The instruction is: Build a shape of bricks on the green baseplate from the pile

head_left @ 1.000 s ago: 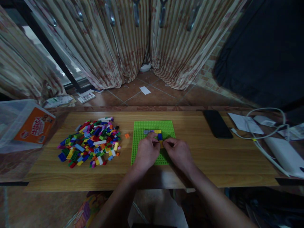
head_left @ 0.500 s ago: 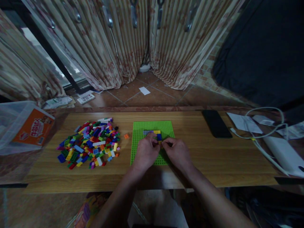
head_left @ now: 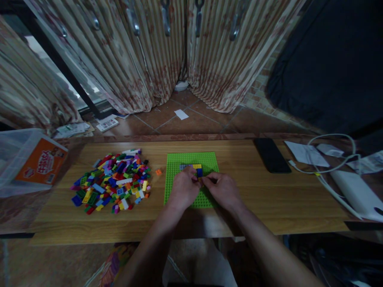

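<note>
A green studded baseplate (head_left: pixel 193 156) lies on the wooden table under both my hands. On it a row of toy bricks shows a grey brick (head_left: pixel 183 166), a yellow brick (head_left: pixel 196 166) and a blue brick (head_left: pixel 199 172) below the yellow. My left hand (head_left: pixel 185 189) and my right hand (head_left: pixel 223 190) meet just in front of the blue brick, fingers pinched. Between their fingertips shows a bit of a small yellow brick (head_left: pixel 200 179), mostly covered by the fingers. Part of the brick row is hidden behind my left hand.
A heap of mixed toy bricks (head_left: pixel 112 181) spreads over the table's left side, with an orange brick (head_left: pixel 158 172) apart from it. To the right lie a black phone (head_left: pixel 272 155), white cables (head_left: pixel 332 169) and a white box-like device (head_left: pixel 348 195). A clear plastic bin (head_left: pixel 18 159) stands far left.
The view has shifted very slightly. Both hands stay at the same spot on the baseplate, fingertips still together at the small yellow brick.
</note>
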A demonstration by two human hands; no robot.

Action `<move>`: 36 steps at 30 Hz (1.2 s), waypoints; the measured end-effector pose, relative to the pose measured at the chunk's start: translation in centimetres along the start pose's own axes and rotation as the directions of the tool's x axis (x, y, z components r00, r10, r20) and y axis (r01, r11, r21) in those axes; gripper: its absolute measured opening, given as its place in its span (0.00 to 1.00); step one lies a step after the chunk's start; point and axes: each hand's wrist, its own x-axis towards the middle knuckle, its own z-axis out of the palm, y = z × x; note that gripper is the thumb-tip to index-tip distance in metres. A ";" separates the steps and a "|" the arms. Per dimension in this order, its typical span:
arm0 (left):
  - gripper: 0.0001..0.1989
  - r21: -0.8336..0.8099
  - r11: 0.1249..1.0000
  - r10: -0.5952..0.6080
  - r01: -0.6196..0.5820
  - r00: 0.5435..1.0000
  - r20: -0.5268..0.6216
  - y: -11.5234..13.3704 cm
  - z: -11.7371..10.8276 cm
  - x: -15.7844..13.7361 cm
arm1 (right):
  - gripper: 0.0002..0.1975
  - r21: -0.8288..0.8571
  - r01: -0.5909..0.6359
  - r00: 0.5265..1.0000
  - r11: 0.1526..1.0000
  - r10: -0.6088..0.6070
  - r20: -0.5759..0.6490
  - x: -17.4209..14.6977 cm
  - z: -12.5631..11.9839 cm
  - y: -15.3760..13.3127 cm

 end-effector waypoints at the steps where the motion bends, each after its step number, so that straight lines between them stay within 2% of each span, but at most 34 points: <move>1: 0.12 0.009 1.000 -0.001 0.001 1.000 0.005 0.0 0.0 0.0 | 0.12 -0.003 -0.001 1.000 1.000 0.001 0.000 0.0 0.0 0.0; 10: 0.10 0.030 0.999 -0.036 0.034 0.998 0.047 0.6 -0.3 0.3 | 0.09 0.002 -0.056 0.998 0.998 0.056 -0.020 0.9 0.2 0.2; 16: 0.12 0.017 0.999 -0.051 0.050 0.994 0.096 0.2 -0.4 1.2 | 0.08 -0.023 -0.044 0.999 0.999 0.044 -0.015 1.5 0.1 0.1; 22: 0.14 -0.104 0.994 -0.013 0.027 0.991 0.134 -0.5 -0.6 1.3 | 0.09 -0.059 -0.050 0.999 0.997 0.050 0.008 1.3 -0.3 -0.1; 25: 0.14 -0.197 0.980 0.057 -0.024 0.985 0.163 -1.1 -0.8 0.9 | 0.12 0.015 0.006 0.998 1.000 -0.007 0.057 1.5 -0.6 0.5; 27: 0.10 -0.278 0.959 0.104 -0.053 0.980 0.172 -1.3 -1.3 0.5 | 0.18 0.117 -0.016 0.993 0.993 0.003 0.118 1.8 -0.9 0.8; 29: 0.06 -0.360 0.932 0.102 -0.030 0.978 0.184 -1.3 -2.2 0.1 | 0.21 0.210 -0.066 0.989 0.975 0.036 0.145 1.9 -1.1 1.0; 31: 0.06 -0.444 0.896 0.073 0.021 0.978 0.194 -1.2 -3.4 -0.2 | 0.21 0.249 -0.050 0.996 0.967 0.031 0.082 1.8 -1.2 0.8; 33: 0.09 -0.508 0.860 0.046 0.047 0.985 0.168 -1.1 -4.6 -0.3 | 0.20 0.253 0.027 1.000 0.967 -0.022 -0.022 1.5 -1.3 0.5; 36: 0.10 -0.566 0.824 -0.017 0.020 1.000 0.011 -1.1 -6.3 -0.2 | 0.18 0.280 0.109 0.990 0.954 -0.079 -0.118 1.0 -1.3 0.2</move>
